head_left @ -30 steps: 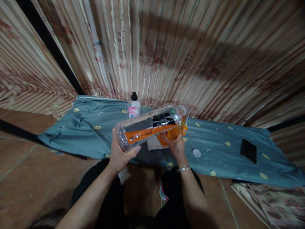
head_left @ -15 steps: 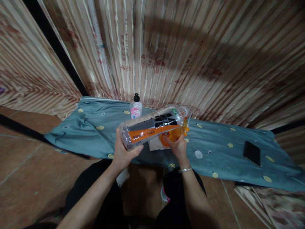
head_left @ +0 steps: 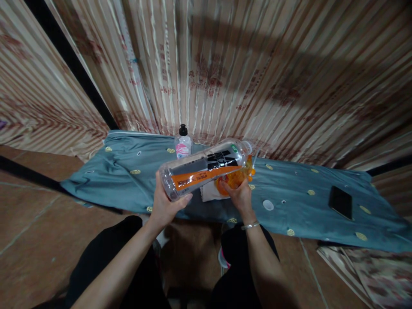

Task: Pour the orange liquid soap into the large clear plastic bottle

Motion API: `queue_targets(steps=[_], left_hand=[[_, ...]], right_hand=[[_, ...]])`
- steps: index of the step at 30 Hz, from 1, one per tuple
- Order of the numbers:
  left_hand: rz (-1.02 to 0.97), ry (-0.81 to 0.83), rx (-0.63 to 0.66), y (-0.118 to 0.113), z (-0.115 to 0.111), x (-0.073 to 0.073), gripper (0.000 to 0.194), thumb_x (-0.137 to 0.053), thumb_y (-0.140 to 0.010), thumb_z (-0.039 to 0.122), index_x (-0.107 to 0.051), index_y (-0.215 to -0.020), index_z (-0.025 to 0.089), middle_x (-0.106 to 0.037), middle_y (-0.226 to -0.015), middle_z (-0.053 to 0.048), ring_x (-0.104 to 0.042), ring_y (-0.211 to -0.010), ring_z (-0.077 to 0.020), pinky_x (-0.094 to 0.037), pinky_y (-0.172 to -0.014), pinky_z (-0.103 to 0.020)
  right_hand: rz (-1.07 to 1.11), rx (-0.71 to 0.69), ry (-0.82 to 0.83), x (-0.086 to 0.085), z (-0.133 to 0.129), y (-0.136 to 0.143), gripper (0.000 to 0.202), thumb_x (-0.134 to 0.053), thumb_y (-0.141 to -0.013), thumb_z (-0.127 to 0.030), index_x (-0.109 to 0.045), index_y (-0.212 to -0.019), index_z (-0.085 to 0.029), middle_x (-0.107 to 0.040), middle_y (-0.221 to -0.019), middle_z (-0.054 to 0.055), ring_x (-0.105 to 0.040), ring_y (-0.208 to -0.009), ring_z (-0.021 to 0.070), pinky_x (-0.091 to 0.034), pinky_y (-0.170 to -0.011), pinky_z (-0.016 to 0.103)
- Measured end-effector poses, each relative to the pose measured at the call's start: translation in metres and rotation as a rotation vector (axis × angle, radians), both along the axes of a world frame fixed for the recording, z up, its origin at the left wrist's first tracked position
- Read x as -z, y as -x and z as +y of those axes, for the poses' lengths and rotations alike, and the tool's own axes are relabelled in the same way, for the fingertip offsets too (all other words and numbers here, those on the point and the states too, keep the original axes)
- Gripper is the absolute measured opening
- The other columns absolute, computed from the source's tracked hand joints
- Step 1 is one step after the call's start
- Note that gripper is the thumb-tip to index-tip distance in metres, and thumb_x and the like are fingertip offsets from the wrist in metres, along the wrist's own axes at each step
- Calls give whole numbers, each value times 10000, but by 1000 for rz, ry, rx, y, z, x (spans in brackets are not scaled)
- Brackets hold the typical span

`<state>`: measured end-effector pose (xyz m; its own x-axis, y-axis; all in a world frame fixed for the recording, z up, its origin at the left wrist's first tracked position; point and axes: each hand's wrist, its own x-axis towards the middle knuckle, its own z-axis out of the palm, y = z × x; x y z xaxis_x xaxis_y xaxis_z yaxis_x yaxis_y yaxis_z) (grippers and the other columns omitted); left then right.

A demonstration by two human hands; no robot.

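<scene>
Left hand [head_left: 165, 207] grips the base of the clear bottle [head_left: 203, 169]; right hand [head_left: 241, 195] grips the orange container [head_left: 237, 177], partly hidden by the bottle. We see the bottle held aslant above the blue cloth [head_left: 124, 193], its neck toward the far right. We judge the step in hand to be a pour, though we discern no stream; the next move would call for a steady tilt.

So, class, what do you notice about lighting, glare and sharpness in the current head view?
Head view: dim overall, a broad shadow darkening the upper right of the striped curtain; head view: bright glints on the clear bottle, its label's small print too soft to read; head view: stripes fan outward, suggesting wide-angle distortion.
</scene>
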<state>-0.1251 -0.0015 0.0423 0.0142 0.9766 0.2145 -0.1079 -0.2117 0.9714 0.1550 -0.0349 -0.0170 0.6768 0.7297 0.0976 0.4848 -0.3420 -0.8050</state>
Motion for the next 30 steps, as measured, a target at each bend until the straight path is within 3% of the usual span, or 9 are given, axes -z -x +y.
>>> queue_targets(steps=[4, 10, 15, 21, 30], left_hand=[[-5, 3, -12, -1, 0, -1, 996, -1094, -542, 746, -734, -1321, 240, -868, -1312, -157, -841, -1272, -455, -655, -1230, -657], [15, 10, -3, -1, -1, -3, 941, -1091, -555, 726, -735, -1265, 221, -861, -1284, -172, -849, -1237, -458, -664, -1218, -667], [19, -5, -17, -2, -1, -2, 952, -1071, -555, 781, -735, -1253, 228, -841, -1307, -174, -826, -1271, -459, -646, -1236, -656], [45, 28, -29, 2, -2, 5, 1000, -1076, -553, 783, -720, -1304, 226, -836, -1314, -175, -826, -1276, -465, -635, -1248, -674], [49, 7, -39, 4, -4, 4, 950, -1068, -574, 770, -704, -1259, 222, -832, -1316, -193, -833, -1274, -482, -640, -1241, -677]], right_hand=[[-23, 14, -11, 3, 0, -1, 685, -970, -754, -530, -673, -1305, -251, -891, -1101, 178, -872, -1105, 464, -703, -922, 552], [-15, 11, 27, 0, 1, -2, 707, -965, -746, -558, -677, -1319, -260, -892, -1141, 183, -869, -1129, 471, -710, -936, 567], [-33, 20, 43, -1, 1, 0, 837, -975, -720, -630, -665, -1368, -202, -895, -1170, 224, -869, -1155, 472, -706, -961, 567], [-50, -10, -39, 7, 1, -2, 881, -941, -705, -793, -677, -1323, -223, -911, -1115, 180, -886, -1095, 444, -713, -899, 518], [-6, 9, -23, 5, 2, -1, 879, -985, -659, -690, -696, -1328, -199, -919, -1127, 197, -898, -1106, 472, -731, -914, 547]])
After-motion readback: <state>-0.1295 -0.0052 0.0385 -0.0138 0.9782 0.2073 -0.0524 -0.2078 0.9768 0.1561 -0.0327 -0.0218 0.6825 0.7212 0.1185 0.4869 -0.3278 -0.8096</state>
